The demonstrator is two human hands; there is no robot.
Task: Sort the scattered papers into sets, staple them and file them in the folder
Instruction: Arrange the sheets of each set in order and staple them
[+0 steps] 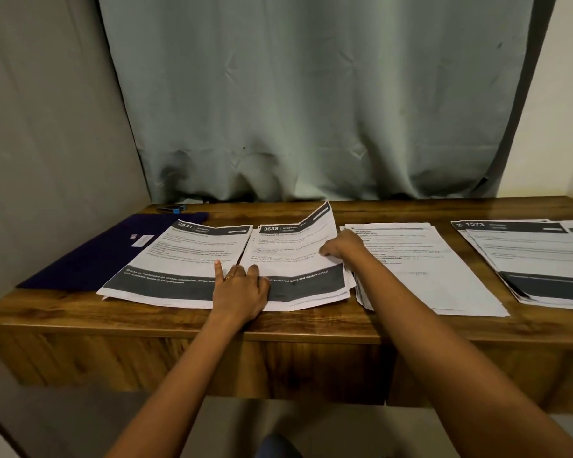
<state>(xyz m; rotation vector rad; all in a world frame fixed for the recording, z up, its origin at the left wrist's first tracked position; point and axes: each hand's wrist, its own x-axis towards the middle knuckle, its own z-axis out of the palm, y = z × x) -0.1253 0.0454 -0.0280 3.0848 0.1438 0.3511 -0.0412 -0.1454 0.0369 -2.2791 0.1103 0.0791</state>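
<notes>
A person's left hand (240, 289) lies flat at centre frame, fingers spread across the seam between two paper piles on a wooden desk (311, 325), a ring (228, 277) on one finger. Beneath it to the left sits the pile headed 2641 (179, 259), which overlaps a purple folder (106, 252) at the desk's left end. The right hand (341, 246) rests with fingers curled on the right edge of the pile headed 3638 (295, 259), whose far right corner curls up; whether it pinches the top sheet cannot be told. A third pile (417, 269) lies just right of that hand, and a pile headed 1573 (536, 259) sits at the right edge of the frame. A stapler (172, 209) lies behind the folder, before a grey-green curtain (311, 94).
</notes>
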